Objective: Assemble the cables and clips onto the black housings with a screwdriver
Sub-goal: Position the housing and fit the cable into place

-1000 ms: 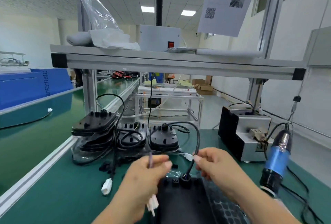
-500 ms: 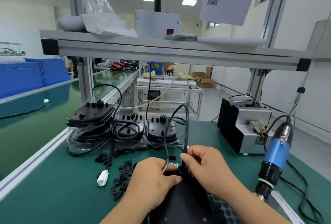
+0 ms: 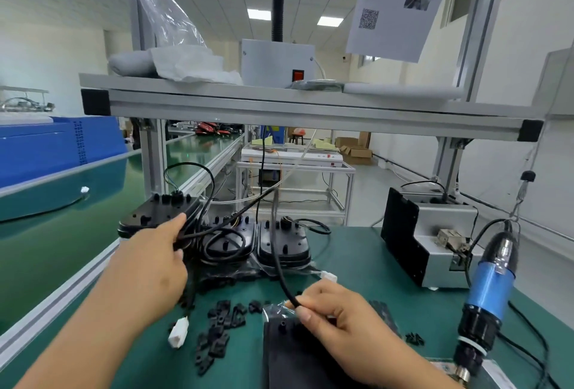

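A flat black housing (image 3: 289, 354) lies on the green mat at the front. My right hand (image 3: 338, 314) rests on its far end and pinches a black cable (image 3: 276, 252) that rises in a blurred arc. My left hand (image 3: 152, 267) reaches forward and grips the far run of black cable (image 3: 217, 227) beside a stack of black housings (image 3: 161, 211). Small black clips (image 3: 223, 320) are scattered on the mat between my hands. A white connector (image 3: 178, 332) hangs under my left hand. The blue electric screwdriver (image 3: 487, 292) hangs at the right, untouched.
Two more black housings (image 3: 282, 239) with coiled cables sit behind the clips. A grey and black screw feeder (image 3: 428, 236) stands at the right rear. An aluminium shelf (image 3: 279, 109) spans overhead. A green conveyor belt (image 3: 46, 233) runs along the left.
My left hand left the near housing and reached forward-left to the cable by the stack. The cable now stretches up between my hands. My right hand stays at the housing's end.
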Available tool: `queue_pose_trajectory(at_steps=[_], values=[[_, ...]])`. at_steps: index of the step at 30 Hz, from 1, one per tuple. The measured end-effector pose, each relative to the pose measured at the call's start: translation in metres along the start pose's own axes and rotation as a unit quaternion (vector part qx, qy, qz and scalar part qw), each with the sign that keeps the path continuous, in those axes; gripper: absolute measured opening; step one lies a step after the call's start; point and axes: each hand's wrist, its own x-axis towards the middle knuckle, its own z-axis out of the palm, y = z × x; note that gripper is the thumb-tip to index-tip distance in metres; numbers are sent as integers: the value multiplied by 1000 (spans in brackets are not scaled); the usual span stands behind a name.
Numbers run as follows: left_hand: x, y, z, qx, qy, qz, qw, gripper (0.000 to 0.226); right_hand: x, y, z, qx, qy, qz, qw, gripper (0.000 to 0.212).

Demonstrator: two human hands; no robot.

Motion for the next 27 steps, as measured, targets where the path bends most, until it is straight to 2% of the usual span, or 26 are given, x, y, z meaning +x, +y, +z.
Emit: queue_pose_trajectory(at_steps=[3, 5, 6, 8, 10, 11, 13, 15, 17, 18, 19, 22, 27], values=[[3, -1, 0, 59, -4, -30, 998, 64, 0, 2, 11, -10, -4, 9, 1000, 16], [-4, 7, 7, 72, 26, -13, 997, 68, 0, 2, 15, -42, -10, 4, 999, 21], [-12, 15, 11, 48, 61, 25, 997, 70, 1, 2, 16, -53, -12, 3, 999, 21], [-31, 34, 22, -25, 92, 170, 981, 67, 2, 3, 16, -57, -16, -3, 998, 21], [-47, 52, 35, -53, 28, 333, 941, 54, 3, 2, 14, -63, -20, -8, 998, 16], [-51, 56, 42, -33, -46, 362, 930, 50, 3, 2, 13, -64, -30, -11, 997, 15], [-52, 54, 68, -51, -116, 337, 933, 50, 2, 0, 6, -60, -69, -6, 996, 13], [-50, 47, 83, -44, -123, 321, 938, 52, 5, 4, -10, 0, -94, 34, 995, 18], [-47, 46, 85, -37, -128, 309, 942, 43, 15, 14, -28, 93, -26, 133, 986, 18], [-44, 47, 84, -37, -135, 302, 943, 36, 23, 22, -33, 89, 13, 180, 979, 17], [-42, 49, 86, -33, -135, 305, 942, 32, 32, 31, -35, 31, 23, 205, 978, 17], [-43, 45, 89, -56, -128, 303, 943, 29, 59, 48, -18, -126, -48, 193, 972, 23], [-41, 32, 83, -121, -109, 299, 940, 25, 83, 63, 15, -226, -120, 123, 959, 33]])
